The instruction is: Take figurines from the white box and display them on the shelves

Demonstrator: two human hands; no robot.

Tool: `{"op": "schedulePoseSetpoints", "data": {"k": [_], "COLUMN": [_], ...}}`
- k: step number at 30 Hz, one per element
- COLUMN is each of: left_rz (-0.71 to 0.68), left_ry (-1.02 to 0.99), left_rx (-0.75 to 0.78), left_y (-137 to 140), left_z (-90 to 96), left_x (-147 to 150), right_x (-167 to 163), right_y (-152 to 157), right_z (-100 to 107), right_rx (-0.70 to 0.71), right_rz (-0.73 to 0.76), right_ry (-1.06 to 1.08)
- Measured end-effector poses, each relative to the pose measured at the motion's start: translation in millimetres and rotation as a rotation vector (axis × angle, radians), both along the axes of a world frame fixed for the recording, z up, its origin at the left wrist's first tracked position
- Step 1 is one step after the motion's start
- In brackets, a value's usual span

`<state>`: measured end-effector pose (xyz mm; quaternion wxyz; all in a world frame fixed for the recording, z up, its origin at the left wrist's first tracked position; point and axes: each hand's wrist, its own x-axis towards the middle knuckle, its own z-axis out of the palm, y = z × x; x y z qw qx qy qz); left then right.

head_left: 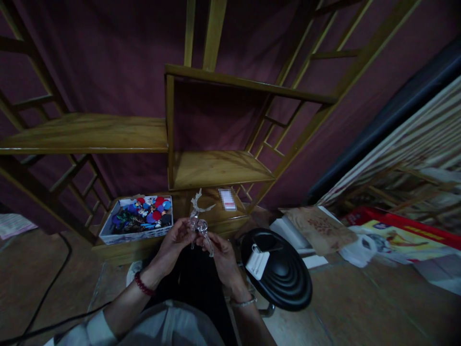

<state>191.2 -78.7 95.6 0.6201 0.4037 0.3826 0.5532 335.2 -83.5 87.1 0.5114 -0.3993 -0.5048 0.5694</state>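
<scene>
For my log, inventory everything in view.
antlered figurine: one, clear, centre
open box: one, whitish, low shelf
small items: many, multicoloured, in box
slip: one, white, right of box
shelving unit: one, ochre, ahead
wall: one, maroon, behind
floor: one, brown, below
ridged disc: one, black, lower right
tag: one, white, on disc
patterned sheet: one, brown, right of disc
plastic bag: one, whitish, beside sheet
printed package: one, multicoloured, far right
striped surface: one, pale, upper right
cable: unclear count, black, lower left
paper: one, pale, far left
beaded bracelet: one, red, left wrist
bracelet: one, silvery, right wrist
shirt: one, grey, bottom centre
trousers: one, black, below figurine
left hand: one, bare, holding figurine
right hand: one, bare, holding figurine
</scene>
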Motion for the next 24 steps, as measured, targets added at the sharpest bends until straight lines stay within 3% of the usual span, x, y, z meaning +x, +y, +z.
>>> {"op": "schedulePoseSetpoints", "data": {"k": [12, 24], "left_rz": [-0.154, -0.220], "left_ry": [-0.006, 0.050], "left_rx": [0.011, -0.013], "left_y": [17.7, 33.1], "left_z": [17.7, 18.0], "left_x": [28.9, 46.5], "right_x": [27.5, 37.9], "right_y": [2.4, 7.2], "right_z": [3.0, 5.2], "right_rx": [0.086, 0.059], "right_rz": [-0.087, -0.164], "right_ry": [-0.020, 0.036]}}
